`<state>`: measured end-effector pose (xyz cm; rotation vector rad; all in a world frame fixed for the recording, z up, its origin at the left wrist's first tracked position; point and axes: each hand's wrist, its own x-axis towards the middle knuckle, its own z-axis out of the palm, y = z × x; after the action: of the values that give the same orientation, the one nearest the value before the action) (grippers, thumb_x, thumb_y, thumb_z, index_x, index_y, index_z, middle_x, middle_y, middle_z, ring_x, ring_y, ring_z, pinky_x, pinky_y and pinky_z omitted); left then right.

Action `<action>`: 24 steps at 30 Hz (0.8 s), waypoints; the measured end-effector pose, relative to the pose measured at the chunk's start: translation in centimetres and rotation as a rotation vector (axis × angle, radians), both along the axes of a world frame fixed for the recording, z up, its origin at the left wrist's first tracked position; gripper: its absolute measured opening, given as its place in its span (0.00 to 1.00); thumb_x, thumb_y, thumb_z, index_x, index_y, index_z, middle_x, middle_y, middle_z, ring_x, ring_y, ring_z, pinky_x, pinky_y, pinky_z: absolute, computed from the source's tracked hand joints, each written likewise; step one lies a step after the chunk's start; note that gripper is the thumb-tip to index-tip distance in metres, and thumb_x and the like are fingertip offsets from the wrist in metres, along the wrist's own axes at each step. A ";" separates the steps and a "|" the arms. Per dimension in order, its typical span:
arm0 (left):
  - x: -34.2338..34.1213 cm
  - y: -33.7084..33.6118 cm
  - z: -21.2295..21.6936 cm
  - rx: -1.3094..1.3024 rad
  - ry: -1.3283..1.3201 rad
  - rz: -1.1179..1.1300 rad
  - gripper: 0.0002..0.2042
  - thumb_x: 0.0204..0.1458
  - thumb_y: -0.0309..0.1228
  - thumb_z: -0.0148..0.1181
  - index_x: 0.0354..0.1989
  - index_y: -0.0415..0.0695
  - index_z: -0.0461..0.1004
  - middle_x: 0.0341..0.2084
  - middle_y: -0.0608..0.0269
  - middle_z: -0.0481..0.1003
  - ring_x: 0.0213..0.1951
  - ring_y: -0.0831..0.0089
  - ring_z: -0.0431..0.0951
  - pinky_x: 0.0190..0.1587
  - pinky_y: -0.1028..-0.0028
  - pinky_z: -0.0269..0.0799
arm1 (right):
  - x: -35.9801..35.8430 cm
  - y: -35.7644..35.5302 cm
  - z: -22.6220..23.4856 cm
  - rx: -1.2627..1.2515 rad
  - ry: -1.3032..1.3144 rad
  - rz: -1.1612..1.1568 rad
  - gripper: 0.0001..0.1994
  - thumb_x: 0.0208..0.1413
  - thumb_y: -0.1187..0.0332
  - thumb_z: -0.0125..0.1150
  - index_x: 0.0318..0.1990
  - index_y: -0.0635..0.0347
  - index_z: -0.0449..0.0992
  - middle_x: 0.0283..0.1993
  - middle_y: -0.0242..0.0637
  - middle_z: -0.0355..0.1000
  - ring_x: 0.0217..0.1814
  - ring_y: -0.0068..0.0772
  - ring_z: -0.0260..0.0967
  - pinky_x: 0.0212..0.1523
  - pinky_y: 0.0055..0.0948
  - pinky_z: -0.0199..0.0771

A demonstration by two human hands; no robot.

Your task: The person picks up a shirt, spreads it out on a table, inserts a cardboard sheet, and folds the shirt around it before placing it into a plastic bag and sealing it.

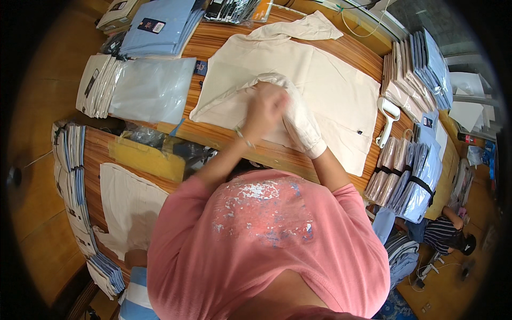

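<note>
A cream long-sleeved garment (341, 90) lies spread on the striped wooden table (224, 48). One sleeve stretches toward the far edge. The other sleeve (301, 120) is pulled over my right hand, and its cuff circles my right forearm (326, 165) near the wrist. Cloth hides the right hand's fingers. My left hand (265, 109) is bent into a closed, slightly blurred shape against the sleeved right hand; whatever its fingers pinch is hidden. A small dark label (360, 132) shows near the garment's lower right edge.
Folded bagged garments (160, 32) and clear plastic bags (154, 82) lie left. On the right are a white lint roller (388, 120), bagged shirt stacks (408, 74) and strapped bundles (405, 173). Another cream garment (128, 202) lies lower left. Another person (442, 234) is far right.
</note>
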<state>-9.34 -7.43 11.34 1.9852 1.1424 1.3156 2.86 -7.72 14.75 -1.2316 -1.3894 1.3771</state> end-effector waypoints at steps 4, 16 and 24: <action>-4.3 5.3 -2.1 -0.244 0.073 -0.044 0.11 0.51 0.35 0.57 0.34 0.38 0.75 0.26 0.62 0.74 0.32 0.69 0.71 0.39 0.72 0.66 | -0.7 1.2 -0.8 -0.129 -0.002 -0.011 0.11 0.54 0.67 0.53 0.40 0.66 0.72 0.34 0.32 0.72 0.35 0.20 0.65 0.39 0.21 0.66; -7.0 6.5 -4.0 -0.635 -0.256 -0.215 0.03 0.52 0.26 0.57 0.30 0.40 0.73 0.28 0.69 0.73 0.35 0.83 0.70 0.43 0.84 0.65 | 0.6 -1.6 0.9 0.116 0.096 0.091 0.16 0.59 0.68 0.46 0.52 0.65 0.69 0.50 0.36 0.69 0.53 0.26 0.64 0.54 0.22 0.61; -9.0 6.9 -5.3 -0.735 -0.355 -0.155 0.05 0.52 0.26 0.56 0.27 0.41 0.67 0.25 0.70 0.72 0.30 0.84 0.69 0.36 0.84 0.64 | 7.6 -3.0 -10.5 -0.718 0.622 -0.152 0.18 0.60 0.71 0.46 0.57 0.69 0.62 0.55 0.40 0.66 0.51 0.29 0.68 0.48 0.24 0.72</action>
<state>-18.35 -0.49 6.08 1.2229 1.0642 0.9264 10.49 -10.73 4.24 -1.1386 -0.3629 2.0034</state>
